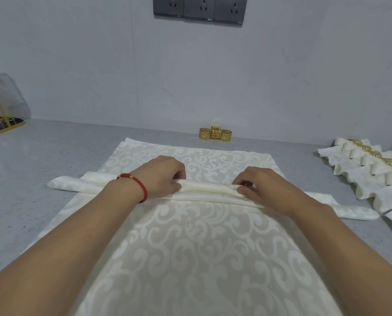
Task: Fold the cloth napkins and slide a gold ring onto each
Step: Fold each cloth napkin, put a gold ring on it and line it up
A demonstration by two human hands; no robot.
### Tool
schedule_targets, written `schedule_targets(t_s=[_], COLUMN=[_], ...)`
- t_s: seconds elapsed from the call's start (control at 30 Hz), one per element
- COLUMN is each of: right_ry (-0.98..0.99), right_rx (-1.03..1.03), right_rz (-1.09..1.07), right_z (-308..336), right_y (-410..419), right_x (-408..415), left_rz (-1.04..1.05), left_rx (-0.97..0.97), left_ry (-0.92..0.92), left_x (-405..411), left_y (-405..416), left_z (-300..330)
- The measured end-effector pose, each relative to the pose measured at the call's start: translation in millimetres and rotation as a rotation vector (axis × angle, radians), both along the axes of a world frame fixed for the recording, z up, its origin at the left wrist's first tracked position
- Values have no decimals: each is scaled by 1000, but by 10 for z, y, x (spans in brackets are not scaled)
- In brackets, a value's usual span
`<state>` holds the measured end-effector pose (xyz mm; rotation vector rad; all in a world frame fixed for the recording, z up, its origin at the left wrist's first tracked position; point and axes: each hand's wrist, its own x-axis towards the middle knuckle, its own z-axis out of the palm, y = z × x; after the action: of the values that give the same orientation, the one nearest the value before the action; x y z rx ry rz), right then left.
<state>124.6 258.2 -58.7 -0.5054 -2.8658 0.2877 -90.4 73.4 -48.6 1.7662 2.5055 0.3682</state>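
Both hands, left hand [162, 176] and right hand [257, 187], pinch the pleated napkin [204, 190] with curled fingers; gold rings [215, 134] sit beyond the napkin.

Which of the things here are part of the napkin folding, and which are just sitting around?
Part of the job:
- cream napkin spread on the counter, its pleated fold pinched by the left hand and right hand
- loose gold rings by the wall
- finished napkins on the right, already ringed

Just lying about:
- gold-rimmed tray, far left
- wall sockets
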Motion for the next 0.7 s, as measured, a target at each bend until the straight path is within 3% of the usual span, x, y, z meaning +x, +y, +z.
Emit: schedule_targets(t_s=[0.13, 0.23, 0.33, 0.43, 0.7], right_ry=[-16, -102, -209, -288, -85], right_rx=[20, 94, 151, 98, -16], right_rz=[4, 18, 22, 20, -25], right_z=[79, 129, 177, 226, 135], right_y=[-73, -162, -238, -268, -201], right_x=[-6, -17, -10, 38, -5], left_rz=[-28, -75, -97, -98, -90], left_rx=[-4, -119, -227, -172, -123], left_ry=[82, 110, 64, -28, -67], left_x=[42, 73, 87, 79, 46], left_y=[-7, -23, -57, -94, -83], left_z=[31, 68, 143, 215, 131])
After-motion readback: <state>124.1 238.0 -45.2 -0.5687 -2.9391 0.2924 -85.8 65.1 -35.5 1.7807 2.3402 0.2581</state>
